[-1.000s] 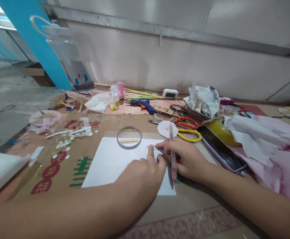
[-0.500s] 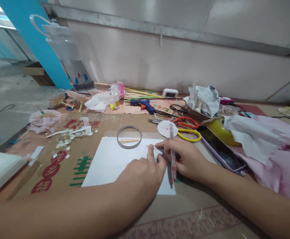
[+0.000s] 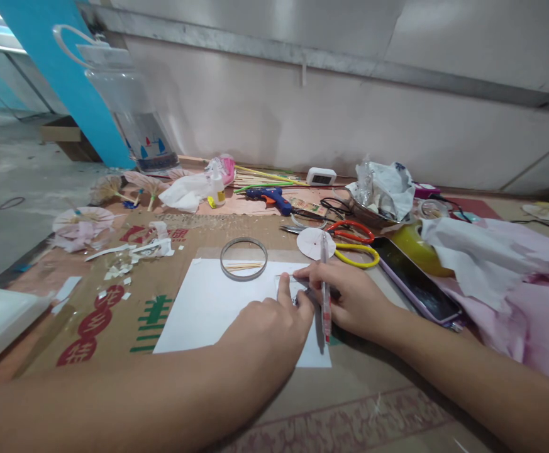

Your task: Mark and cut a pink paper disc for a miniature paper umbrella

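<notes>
A white sheet of paper (image 3: pixel 212 305) lies on the brown cardboard (image 3: pixel 114 314) in front of me. My left hand (image 3: pixel 267 330) rests on the sheet with its fingers curled, the forefinger pressing a small clear ruler-like piece (image 3: pixel 287 283) flat. My right hand (image 3: pixel 349 299) is closed round a pen (image 3: pixel 324 283) that lies back over the knuckles, its fingertips at the clear piece. A metal ring (image 3: pixel 244 258) with thin sticks inside sits on the sheet's far edge. A small white paper disc (image 3: pixel 312 243) lies just beyond the pen.
Red and yellow scissors (image 3: pixel 356 242) and a phone (image 3: pixel 415 280) lie right of my hands, next to pink-white cloth (image 3: pixel 514 283). A blue glue gun (image 3: pixel 269 198), glue bottle (image 3: pixel 217 189), paper scraps (image 3: pixel 133 251) and small paper umbrellas (image 3: pixel 83 220) lie farther back and left.
The view has shifted very slightly. Both hands stay in place on the sheet, the pen barely moving.
</notes>
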Tool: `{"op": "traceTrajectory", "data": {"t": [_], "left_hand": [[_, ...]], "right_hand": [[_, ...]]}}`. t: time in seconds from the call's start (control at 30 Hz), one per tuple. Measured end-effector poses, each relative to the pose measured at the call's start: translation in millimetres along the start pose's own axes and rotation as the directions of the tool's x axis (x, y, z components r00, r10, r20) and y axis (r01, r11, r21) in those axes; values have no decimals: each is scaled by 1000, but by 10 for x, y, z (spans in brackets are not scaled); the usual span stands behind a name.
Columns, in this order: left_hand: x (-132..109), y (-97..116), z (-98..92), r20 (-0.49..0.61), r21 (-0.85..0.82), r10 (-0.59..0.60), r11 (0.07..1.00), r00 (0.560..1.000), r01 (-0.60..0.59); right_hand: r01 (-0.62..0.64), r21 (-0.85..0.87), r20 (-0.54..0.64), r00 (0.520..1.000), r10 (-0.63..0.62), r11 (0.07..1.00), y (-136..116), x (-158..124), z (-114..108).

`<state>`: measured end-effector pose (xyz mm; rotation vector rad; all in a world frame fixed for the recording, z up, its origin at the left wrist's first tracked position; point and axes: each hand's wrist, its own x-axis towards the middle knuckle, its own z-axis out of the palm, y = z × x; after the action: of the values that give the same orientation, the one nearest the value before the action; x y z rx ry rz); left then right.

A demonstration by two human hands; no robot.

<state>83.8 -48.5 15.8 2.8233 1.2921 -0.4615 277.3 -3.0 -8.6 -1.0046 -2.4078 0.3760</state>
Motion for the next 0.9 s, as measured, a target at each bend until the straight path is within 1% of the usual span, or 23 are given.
{"op": "traceTrajectory", "data": {"t": [0.27,0.53,0.9], "left_hand": [[8,-5,2,3,9,0,1000,1000,0],[6,-6,-7,8,5,2,1000,1000,-2],[-17,12,6,-32,12,-3,1000,999,3]], "right_hand": [[-7,-2,16,1000,7,1000,-7,-5,-12],[-6,-3,4,1000,6,1000,-11,-2,-9],[-19,-8,18,1000,19,1000,-13,-3,-13]]}}
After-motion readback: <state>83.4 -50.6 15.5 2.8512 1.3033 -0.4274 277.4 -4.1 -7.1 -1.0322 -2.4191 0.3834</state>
